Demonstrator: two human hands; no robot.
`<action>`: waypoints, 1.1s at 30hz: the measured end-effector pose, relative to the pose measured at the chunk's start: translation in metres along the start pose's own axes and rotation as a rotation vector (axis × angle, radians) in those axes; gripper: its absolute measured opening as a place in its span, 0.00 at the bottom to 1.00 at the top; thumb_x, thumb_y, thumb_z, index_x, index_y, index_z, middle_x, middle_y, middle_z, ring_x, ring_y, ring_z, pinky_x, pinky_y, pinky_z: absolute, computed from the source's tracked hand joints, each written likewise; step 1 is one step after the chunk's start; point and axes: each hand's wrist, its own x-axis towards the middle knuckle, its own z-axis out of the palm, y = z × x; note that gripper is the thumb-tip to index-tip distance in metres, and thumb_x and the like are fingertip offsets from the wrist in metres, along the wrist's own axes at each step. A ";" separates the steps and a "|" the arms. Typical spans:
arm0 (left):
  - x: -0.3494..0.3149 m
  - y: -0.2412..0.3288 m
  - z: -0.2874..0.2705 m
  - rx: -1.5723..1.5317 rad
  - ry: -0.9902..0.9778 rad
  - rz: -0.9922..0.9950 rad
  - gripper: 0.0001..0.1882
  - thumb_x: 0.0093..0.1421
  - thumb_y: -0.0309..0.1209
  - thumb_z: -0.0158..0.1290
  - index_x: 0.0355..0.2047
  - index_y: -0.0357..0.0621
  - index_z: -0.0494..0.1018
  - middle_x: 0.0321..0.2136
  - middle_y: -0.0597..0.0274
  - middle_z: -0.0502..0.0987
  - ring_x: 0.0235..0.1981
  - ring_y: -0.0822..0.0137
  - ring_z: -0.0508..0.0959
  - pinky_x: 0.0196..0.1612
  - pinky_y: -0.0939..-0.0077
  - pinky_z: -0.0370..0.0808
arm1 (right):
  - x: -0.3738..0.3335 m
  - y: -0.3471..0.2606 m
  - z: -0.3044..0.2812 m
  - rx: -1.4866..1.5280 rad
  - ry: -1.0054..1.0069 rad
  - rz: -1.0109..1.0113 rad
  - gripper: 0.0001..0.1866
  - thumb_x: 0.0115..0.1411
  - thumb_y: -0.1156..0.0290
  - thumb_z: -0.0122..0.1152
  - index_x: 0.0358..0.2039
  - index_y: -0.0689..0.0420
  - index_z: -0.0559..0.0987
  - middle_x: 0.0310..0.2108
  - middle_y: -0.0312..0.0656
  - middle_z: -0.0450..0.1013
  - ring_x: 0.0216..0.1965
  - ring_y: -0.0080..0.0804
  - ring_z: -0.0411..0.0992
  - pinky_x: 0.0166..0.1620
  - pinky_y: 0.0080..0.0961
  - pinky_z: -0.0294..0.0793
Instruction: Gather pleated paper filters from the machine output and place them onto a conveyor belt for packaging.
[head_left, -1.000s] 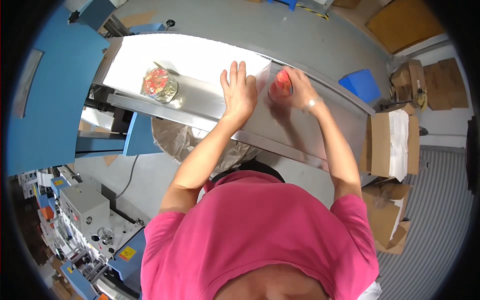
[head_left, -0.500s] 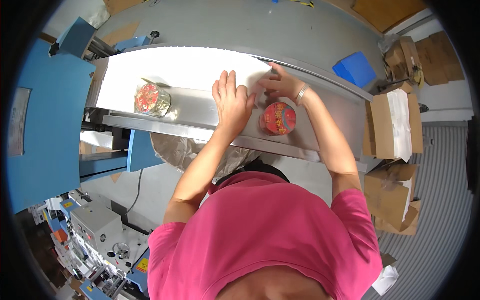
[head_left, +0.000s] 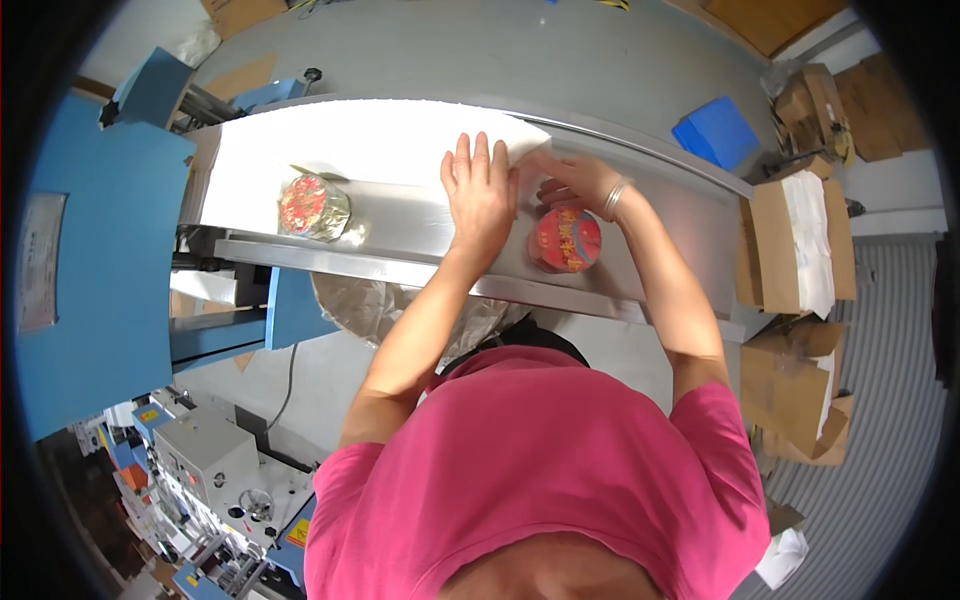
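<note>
A long, bright white bundle [head_left: 360, 135], apparently of thin sheets, lies along the far side of a metal trough [head_left: 400, 212]. My left hand [head_left: 482, 195] rests on it near its right end, fingers stretched out. At that same end is my right hand [head_left: 585, 185], its fingers partly bent and reaching toward the bundle's edge; the fingertips are partly hidden. Just below the right hand sits a short stack of round red pieces [head_left: 565, 240] with yellow print, like lids. Another round red stack [head_left: 313, 207], with shiny foil-like sides, stands at the trough's left.
Blue machine panels [head_left: 95, 250] stand at the left, and a grey control box [head_left: 205, 455] at lower left. Open cartons [head_left: 775, 245] are at the right. A blue bin [head_left: 715, 135] lies on the floor beyond the trough. A silvery bag [head_left: 365, 310] hangs below its near edge.
My left hand has shifted slightly right and lies flatter on the white bundle. My right hand has moved a little down and right from the bundle's corner. The whole view has shifted slightly.
</note>
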 end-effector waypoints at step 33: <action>0.083 -0.340 -0.080 0.383 -0.106 -0.628 0.11 0.51 0.33 0.48 0.31 0.46 0.77 0.38 0.51 0.71 0.44 0.51 0.67 0.47 0.58 0.63 | 0.039 -0.036 0.052 0.635 -0.058 -0.065 0.27 0.53 0.59 0.63 0.47 0.63 0.68 0.39 0.42 0.70 0.38 0.32 0.72 0.36 0.30 0.76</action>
